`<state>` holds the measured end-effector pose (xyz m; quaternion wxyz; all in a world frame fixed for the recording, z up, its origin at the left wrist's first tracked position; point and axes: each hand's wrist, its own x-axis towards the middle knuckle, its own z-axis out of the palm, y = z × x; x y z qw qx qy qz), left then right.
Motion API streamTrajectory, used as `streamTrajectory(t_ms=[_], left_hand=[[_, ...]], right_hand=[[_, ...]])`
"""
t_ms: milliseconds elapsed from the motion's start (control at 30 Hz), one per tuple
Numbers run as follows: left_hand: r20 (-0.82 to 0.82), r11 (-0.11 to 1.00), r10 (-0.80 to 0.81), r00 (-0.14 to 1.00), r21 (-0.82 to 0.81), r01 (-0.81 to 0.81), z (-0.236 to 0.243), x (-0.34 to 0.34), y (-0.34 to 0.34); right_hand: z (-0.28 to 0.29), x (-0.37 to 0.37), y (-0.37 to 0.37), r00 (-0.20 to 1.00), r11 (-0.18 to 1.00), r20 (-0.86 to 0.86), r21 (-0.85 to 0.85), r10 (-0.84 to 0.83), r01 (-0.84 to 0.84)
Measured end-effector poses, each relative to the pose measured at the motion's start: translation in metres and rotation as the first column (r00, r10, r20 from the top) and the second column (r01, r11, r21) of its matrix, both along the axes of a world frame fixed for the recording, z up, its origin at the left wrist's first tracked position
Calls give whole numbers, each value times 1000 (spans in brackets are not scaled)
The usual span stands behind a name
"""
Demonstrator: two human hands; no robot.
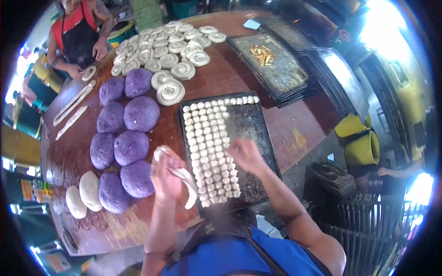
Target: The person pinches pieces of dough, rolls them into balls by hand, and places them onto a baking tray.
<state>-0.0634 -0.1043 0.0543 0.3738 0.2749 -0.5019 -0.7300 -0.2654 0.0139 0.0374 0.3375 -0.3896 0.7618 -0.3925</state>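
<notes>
Left grip (pixel 168 178) is curled, left forearm (pixel 159 225) straight below it; right grip (pixel 244 153) is kinda blurry, right forearm (pixel 282 193) slanting off below-right.

Dough balls (pixel 206 136) on a tray (pixel 249 120) — dough mounds (pixel 141 113) left, dough coils (pixel 169 60) behind the mounds.

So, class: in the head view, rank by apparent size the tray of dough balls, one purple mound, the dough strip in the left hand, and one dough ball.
1. Tray
2. Purple mound and dough strip, unranked: the strip is longer but thinner, and the left hand partly hides it
3. Dough ball
</notes>
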Motion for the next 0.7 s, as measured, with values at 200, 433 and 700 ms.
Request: streamTrajectory(t_ms=[200,433,700], left_hand=[[311,883,-444,840,314,350,-15,-5,49],[422,931,-161,892,-237,280,-25,-16,32],[244,813,-537,808,-108,573,-77,5,42]], right_hand=[[-83,-80,-71,908,991,-407,-121,-98,52],[14,-11,-25,977,996,-205,-57,51,-64],[53,77,33,922,889,-377,-448,-87,-99]])
